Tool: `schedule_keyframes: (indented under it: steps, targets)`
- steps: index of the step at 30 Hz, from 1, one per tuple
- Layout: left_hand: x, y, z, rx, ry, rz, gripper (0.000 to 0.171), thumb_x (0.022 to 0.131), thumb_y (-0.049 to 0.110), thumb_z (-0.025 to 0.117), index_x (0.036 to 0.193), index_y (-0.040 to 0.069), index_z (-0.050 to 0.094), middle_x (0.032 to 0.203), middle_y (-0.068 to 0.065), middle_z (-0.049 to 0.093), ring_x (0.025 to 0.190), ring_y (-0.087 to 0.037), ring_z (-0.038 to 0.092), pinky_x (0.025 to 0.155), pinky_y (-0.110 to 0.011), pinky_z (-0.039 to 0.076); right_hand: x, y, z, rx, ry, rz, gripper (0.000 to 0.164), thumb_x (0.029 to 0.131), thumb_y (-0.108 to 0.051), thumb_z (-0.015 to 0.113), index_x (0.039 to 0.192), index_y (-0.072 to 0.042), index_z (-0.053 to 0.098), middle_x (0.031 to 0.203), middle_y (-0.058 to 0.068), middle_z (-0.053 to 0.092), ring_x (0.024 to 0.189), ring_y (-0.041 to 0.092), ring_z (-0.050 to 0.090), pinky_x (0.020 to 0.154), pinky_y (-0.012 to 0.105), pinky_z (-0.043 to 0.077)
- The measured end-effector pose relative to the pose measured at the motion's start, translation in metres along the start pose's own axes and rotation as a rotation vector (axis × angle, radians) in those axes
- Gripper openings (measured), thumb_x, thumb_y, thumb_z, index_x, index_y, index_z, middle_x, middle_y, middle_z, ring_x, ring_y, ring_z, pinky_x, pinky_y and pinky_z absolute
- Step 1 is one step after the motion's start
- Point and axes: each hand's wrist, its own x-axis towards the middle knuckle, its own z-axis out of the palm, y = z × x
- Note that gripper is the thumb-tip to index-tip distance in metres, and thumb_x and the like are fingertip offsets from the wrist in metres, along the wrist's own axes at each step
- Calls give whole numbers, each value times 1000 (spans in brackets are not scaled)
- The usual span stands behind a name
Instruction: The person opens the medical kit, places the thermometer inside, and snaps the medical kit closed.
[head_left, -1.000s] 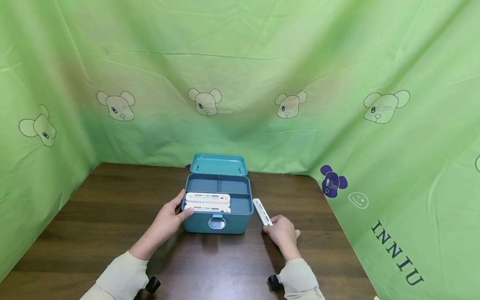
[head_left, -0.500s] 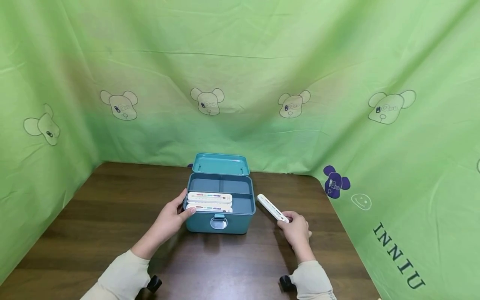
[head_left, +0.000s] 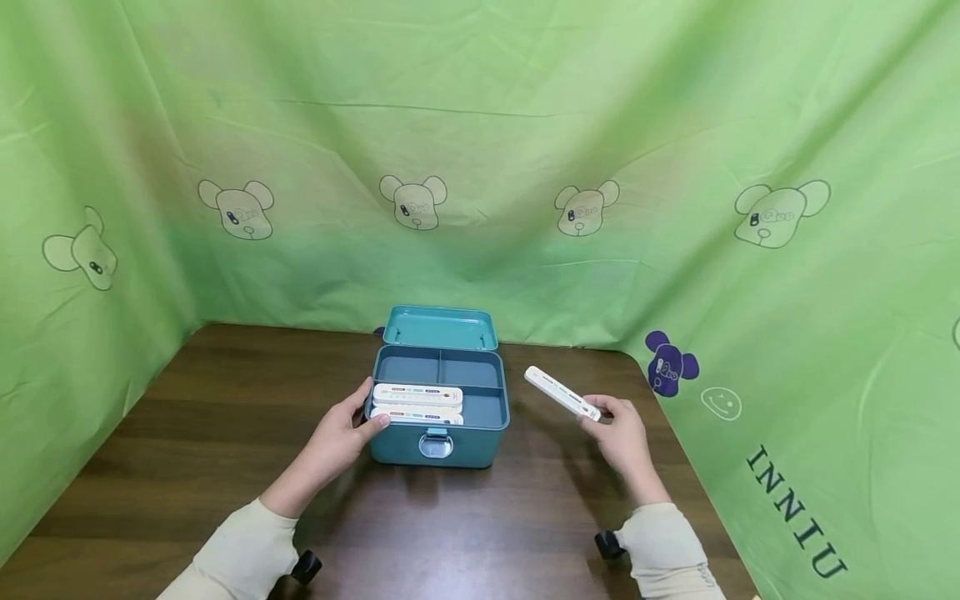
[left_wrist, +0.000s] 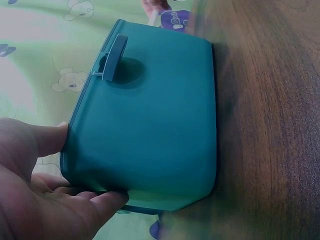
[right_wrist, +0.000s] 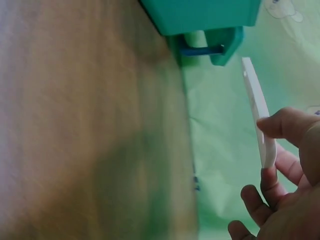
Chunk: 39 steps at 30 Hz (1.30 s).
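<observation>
A teal storage box stands on the table with its lid tipped back. My left hand holds the box by its front left corner, thumb at the rim and fingers along the side, as the left wrist view shows. Slim white cases with small coloured print lie in the left part of the front compartment. Right of the box, my right hand pinches one end of another slim white case, raised off the table and slanting up toward the box. Its narrow edge shows in the right wrist view.
Two compartments divide the back of the box. The front latch hangs on its near wall. A green printed cloth hangs behind and beside the brown wooden table.
My right hand has lifted the slim white case off the table and carried it up and to the right, away from the box. The left hand keeps its hold on the box.
</observation>
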Motion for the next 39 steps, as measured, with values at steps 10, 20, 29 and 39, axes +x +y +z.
schedule_keyframes:
  steps: [10, 20, 29, 39]
  targets:
    - [-1, -2, 0, 9, 5, -3, 78, 103, 20, 63, 163, 4, 16, 170, -16, 18, 155, -30, 22, 119, -46, 31, 8, -16, -27, 64, -101, -101, 36, 90, -10, 78, 124, -4, 71, 109, 14, 62, 99, 20, 54, 79, 20, 45]
    - [-6, -9, -1, 19, 11, -15, 78, 103, 21, 63, 164, 4, 16, 170, -17, 19, 155, -31, 22, 119, -47, 31, 4, -44, -23, 113, -307, -204, 33, 86, -10, 82, 118, -7, 74, 110, 9, 66, 100, 18, 60, 89, 31, 50]
    - [-3, -6, -3, 19, 7, -17, 78, 104, 22, 63, 164, 5, 16, 170, -16, 19, 155, -30, 22, 119, -46, 31, 17, -66, -15, 85, -414, -265, 30, 85, -15, 83, 114, -14, 76, 102, 3, 65, 96, 17, 56, 87, 35, 43]
    - [2, -4, -2, 40, -1, 2, 79, 103, 23, 64, 163, 5, 17, 169, -17, 22, 154, -32, 26, 118, -48, 34, 30, -89, 3, 28, -506, -306, 27, 84, -13, 83, 110, -16, 77, 101, 3, 63, 97, 24, 56, 85, 39, 47]
